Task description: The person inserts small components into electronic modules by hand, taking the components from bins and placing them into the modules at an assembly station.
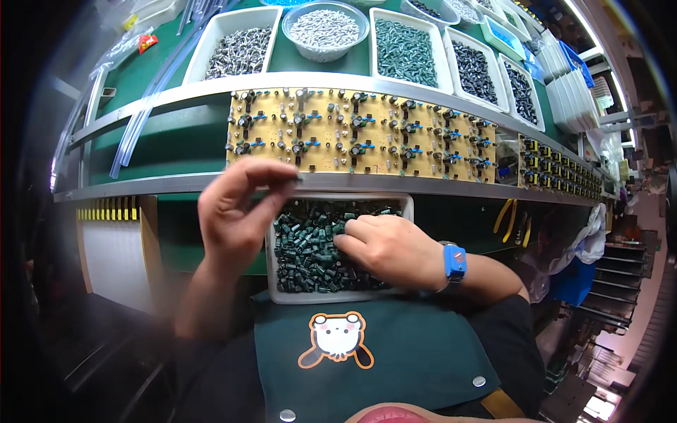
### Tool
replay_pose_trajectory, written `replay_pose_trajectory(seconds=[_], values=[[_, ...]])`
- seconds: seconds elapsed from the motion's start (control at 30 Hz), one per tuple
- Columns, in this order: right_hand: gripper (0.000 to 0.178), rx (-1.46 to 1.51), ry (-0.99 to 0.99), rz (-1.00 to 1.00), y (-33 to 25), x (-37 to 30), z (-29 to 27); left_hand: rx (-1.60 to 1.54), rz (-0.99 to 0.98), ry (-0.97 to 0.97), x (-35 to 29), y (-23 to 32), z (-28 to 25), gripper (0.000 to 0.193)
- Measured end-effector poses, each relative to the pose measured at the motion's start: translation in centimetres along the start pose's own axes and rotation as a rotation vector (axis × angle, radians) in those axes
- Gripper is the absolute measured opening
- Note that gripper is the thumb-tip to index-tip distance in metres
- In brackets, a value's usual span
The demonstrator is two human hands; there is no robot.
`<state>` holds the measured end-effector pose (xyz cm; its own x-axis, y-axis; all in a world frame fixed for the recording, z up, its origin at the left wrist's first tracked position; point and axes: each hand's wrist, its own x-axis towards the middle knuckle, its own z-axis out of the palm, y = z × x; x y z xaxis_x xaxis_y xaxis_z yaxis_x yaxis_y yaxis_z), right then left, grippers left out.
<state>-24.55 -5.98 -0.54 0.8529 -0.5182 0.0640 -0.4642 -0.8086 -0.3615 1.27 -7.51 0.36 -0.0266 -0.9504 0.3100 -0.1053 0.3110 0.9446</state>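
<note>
A white tray (273,282) in front of me is filled with dark green cylindrical capacitors (310,247). My right hand (388,243) reaches into it, fingers curled down among the capacitors. Its fingertips are partly hidden, so whether they grip one does not show. Above the tray's left edge, my left hand (243,204) is raised and slightly blurred. Its thumb and forefinger pinch a small dark component (297,180) near the rail. Just beyond lies a tan circuit board panel (331,158) bearing rows of black, blue and silver components.
A metal rail (423,185) runs between tray and panel. Behind stand bins of parts, including a clear round tub (324,53) and a white bin of green parts (377,63). Yellow-handled pliers (504,218) lie at right. Clear plastic tubes (144,106) lean at left.
</note>
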Motion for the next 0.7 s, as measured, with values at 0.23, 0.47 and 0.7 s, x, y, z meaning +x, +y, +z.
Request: replay_pose_trajectory(seconds=[0.23, 0.47, 0.7], values=[[0.017, 0.051, 0.148, 0.063, -0.6, -0.9, 0.6, 0.715, 0.292, 0.054, 7.3, -1.8, -1.7, 0.008], [0.015, 0.390, 0.358, 0.185, -0.7, -1.8, 0.3, 0.916, 0.300, -0.017, 8.3, -2.9, -1.9, 0.006], [0.009, 1.013, 0.374, 0.474, -1.1, -2.2, -0.5, 0.972, 0.318, -0.026, 8.0, -2.7, -1.8, 0.011]])
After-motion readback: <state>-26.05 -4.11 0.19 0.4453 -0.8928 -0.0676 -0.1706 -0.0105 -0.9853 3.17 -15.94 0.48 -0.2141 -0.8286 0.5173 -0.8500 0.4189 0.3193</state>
